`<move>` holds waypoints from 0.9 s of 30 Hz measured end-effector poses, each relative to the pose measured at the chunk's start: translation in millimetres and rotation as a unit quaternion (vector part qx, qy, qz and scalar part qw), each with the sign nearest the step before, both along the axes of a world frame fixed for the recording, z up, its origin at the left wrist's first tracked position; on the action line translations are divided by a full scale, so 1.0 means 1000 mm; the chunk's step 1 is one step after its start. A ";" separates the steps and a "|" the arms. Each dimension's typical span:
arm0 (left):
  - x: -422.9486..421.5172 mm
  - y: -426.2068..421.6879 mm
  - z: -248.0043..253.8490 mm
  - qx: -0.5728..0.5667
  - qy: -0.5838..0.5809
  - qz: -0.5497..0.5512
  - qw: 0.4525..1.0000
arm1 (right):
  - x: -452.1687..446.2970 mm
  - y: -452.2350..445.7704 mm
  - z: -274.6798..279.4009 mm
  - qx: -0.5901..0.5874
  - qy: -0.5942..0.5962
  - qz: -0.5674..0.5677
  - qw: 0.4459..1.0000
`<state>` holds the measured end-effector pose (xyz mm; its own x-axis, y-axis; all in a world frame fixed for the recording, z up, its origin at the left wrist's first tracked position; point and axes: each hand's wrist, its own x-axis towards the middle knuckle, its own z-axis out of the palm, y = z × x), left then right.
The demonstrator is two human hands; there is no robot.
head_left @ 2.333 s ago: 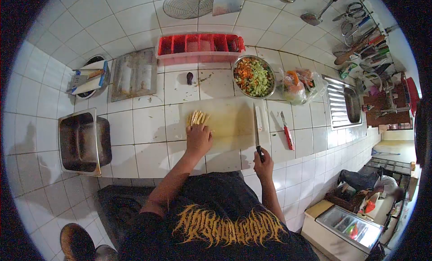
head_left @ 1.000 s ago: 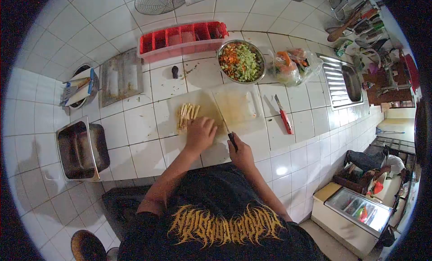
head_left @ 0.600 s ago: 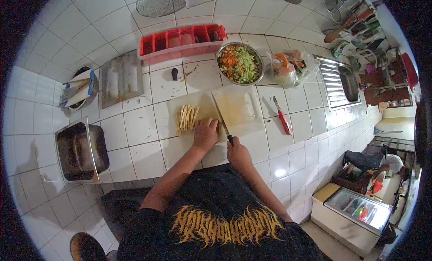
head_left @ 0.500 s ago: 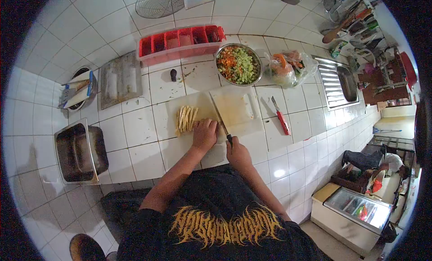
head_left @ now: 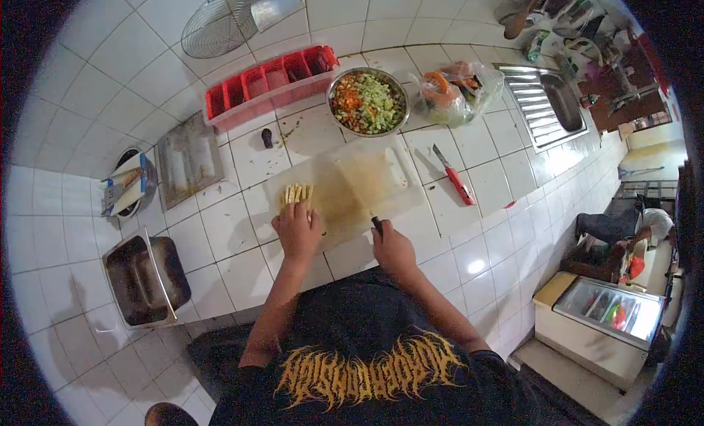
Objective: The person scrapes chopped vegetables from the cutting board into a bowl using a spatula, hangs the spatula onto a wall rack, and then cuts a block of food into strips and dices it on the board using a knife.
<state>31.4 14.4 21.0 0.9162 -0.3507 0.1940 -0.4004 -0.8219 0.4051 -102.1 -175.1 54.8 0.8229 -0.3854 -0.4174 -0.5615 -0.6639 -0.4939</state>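
Observation:
My left hand [head_left: 297,230] rests on pale cut strips [head_left: 297,194] at the left part of the cutting board [head_left: 275,198], its fingertips over their near ends. In my right hand [head_left: 394,248] is the black handle of a knife [head_left: 361,191], whose blade points away over the board and looks blurred. A steel bowl [head_left: 368,102] of diced orange and green vegetables stands behind the board. To the right of the board lies a red-handled knife [head_left: 453,175].
Along the wall is a red compartment box [head_left: 271,85]. A dark purple piece [head_left: 267,137] lies behind the board. Plastic bags of vegetables [head_left: 458,94] sit near the right sink [head_left: 561,103]. A steel basin [head_left: 147,279] is at the left, and a person [head_left: 612,226] is at far right.
My left hand has moved left from beside the knife onto the strips. My right hand still holds the knife, its blade now blurred. The whole view has tilted.

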 end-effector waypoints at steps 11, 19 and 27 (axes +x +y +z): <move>0.019 -0.014 -0.007 0.136 -0.014 0.015 0.991 | -0.008 -0.003 -0.011 0.111 -0.045 0.017 0.993; 0.023 -0.029 -0.013 0.083 -0.083 -0.011 0.993 | -0.004 -0.057 -0.006 0.084 -0.011 -0.022 0.996; -0.008 -0.087 -0.014 0.056 0.013 -0.114 0.992 | 0.018 -0.098 -0.002 0.101 -0.029 0.077 0.991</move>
<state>23.5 -73.0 7.4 0.8143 -0.5679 0.1201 -0.5723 -0.7509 0.3297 -84.3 -272.7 52.5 0.8902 -0.1668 -0.4240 -0.4284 -0.6235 -0.6540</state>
